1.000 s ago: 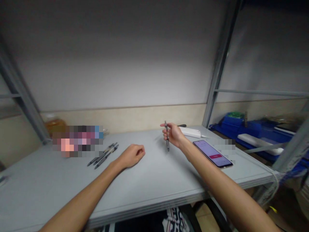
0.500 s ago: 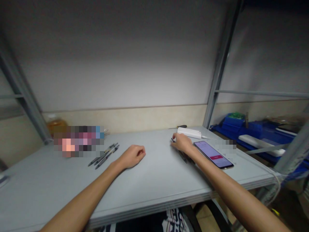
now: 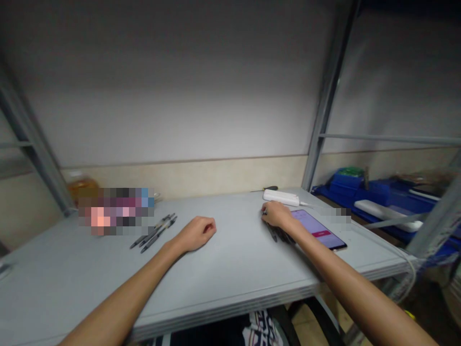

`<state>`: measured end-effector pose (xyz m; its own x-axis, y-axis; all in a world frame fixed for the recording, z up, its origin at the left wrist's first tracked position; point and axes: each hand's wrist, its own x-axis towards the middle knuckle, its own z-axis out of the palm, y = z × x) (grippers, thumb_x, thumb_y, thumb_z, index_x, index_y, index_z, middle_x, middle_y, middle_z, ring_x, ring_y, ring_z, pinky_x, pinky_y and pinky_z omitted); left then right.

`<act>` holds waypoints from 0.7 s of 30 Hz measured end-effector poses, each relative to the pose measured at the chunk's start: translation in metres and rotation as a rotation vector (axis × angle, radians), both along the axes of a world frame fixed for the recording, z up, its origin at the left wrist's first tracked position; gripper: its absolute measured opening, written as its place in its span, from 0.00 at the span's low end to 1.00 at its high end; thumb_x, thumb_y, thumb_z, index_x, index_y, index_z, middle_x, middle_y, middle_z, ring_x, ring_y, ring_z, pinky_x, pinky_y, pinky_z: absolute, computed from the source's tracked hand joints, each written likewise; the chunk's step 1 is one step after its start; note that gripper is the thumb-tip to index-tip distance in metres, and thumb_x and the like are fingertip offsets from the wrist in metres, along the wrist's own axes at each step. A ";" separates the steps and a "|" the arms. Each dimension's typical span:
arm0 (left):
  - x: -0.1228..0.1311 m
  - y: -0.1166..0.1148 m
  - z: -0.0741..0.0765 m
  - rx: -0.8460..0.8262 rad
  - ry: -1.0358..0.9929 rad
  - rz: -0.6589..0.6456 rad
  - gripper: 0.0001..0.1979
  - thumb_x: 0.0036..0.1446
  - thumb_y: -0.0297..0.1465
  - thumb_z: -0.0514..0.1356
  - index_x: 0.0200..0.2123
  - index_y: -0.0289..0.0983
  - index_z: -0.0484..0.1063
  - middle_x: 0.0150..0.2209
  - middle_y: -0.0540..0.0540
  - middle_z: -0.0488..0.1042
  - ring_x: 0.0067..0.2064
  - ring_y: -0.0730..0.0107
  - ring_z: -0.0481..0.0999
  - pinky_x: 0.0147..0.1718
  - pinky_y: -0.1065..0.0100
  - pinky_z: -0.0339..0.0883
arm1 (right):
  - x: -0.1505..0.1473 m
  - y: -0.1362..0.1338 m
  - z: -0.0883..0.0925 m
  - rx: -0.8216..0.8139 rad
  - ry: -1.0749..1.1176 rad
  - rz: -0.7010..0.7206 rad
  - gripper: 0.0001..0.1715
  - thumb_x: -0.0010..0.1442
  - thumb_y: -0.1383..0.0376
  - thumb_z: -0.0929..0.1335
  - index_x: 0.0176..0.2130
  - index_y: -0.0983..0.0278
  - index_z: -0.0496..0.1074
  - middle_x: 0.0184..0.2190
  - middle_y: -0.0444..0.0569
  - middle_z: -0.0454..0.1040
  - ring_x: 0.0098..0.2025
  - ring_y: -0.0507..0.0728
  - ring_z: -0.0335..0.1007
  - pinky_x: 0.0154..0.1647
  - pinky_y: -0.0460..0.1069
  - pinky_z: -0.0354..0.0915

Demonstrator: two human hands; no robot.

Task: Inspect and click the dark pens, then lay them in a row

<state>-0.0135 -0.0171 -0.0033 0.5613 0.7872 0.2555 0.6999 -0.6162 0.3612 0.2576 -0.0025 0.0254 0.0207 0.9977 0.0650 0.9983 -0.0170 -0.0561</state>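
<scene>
Two hands are low over the counter (image 3: pixel 223 271): the left hand (image 3: pixel 197 233) curls in a loose fist, and the right hand (image 3: pixel 276 215) pinches one pen (image 3: pixel 272 234). A wide strip of counter runs between them to the front edge. One phone (image 3: pixel 314 224) lies near the right edge, partly behind the right arm. One white power strip (image 3: pixel 281 197) sits just behind the right hand. Three pens (image 3: pixel 158 234) lie together, left of the left hand.

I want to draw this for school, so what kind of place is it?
It might be a workroom: a grey table stands by metal posts, what looks like a screwdriver lies at its back, and blue bins sit on the right.
</scene>
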 end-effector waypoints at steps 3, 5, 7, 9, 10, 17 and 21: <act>0.001 -0.001 0.001 -0.004 -0.003 -0.004 0.11 0.54 0.33 0.50 0.26 0.35 0.69 0.21 0.51 0.66 0.24 0.74 0.63 0.25 0.74 0.52 | 0.000 0.000 0.001 -0.004 0.003 -0.001 0.19 0.50 0.67 0.67 0.44 0.65 0.72 0.46 0.58 0.71 0.48 0.64 0.66 0.42 0.52 0.61; 0.001 -0.002 0.002 -0.005 -0.002 -0.006 0.11 0.54 0.32 0.50 0.25 0.35 0.69 0.20 0.51 0.65 0.24 0.74 0.62 0.25 0.74 0.52 | 0.000 0.001 0.002 -0.007 0.004 0.001 0.19 0.50 0.67 0.67 0.44 0.65 0.72 0.45 0.59 0.71 0.47 0.64 0.67 0.42 0.51 0.61; 0.001 -0.003 0.003 -0.004 0.000 -0.003 0.11 0.54 0.33 0.50 0.25 0.35 0.69 0.20 0.51 0.65 0.24 0.74 0.62 0.25 0.74 0.52 | 0.001 0.001 0.002 -0.006 0.005 0.008 0.19 0.50 0.67 0.67 0.44 0.65 0.72 0.45 0.59 0.71 0.47 0.64 0.67 0.41 0.51 0.61; 0.001 -0.003 0.003 -0.005 0.001 0.002 0.12 0.54 0.33 0.50 0.25 0.35 0.69 0.20 0.51 0.65 0.24 0.74 0.62 0.25 0.74 0.52 | 0.001 0.001 0.002 -0.005 0.007 0.016 0.19 0.49 0.68 0.67 0.43 0.65 0.72 0.45 0.59 0.71 0.47 0.63 0.67 0.41 0.50 0.61; 0.001 -0.003 0.003 -0.006 0.002 0.004 0.12 0.54 0.33 0.50 0.25 0.35 0.69 0.20 0.51 0.65 0.24 0.74 0.62 0.25 0.74 0.52 | 0.001 0.001 0.002 -0.005 0.008 0.020 0.19 0.49 0.68 0.67 0.43 0.65 0.72 0.45 0.59 0.71 0.47 0.63 0.68 0.41 0.50 0.61; 0.000 -0.002 0.003 -0.001 0.000 -0.009 0.12 0.54 0.33 0.50 0.25 0.35 0.69 0.21 0.51 0.66 0.24 0.74 0.62 0.25 0.73 0.53 | 0.001 -0.003 0.004 -0.006 0.015 0.034 0.19 0.49 0.68 0.67 0.43 0.64 0.72 0.45 0.58 0.71 0.47 0.63 0.67 0.40 0.50 0.61; 0.000 -0.002 0.002 0.001 0.002 -0.006 0.12 0.54 0.33 0.50 0.25 0.35 0.69 0.20 0.51 0.65 0.24 0.74 0.62 0.25 0.73 0.53 | 0.001 -0.004 0.005 -0.001 0.017 0.045 0.20 0.48 0.68 0.68 0.43 0.63 0.72 0.45 0.57 0.71 0.46 0.63 0.67 0.40 0.49 0.61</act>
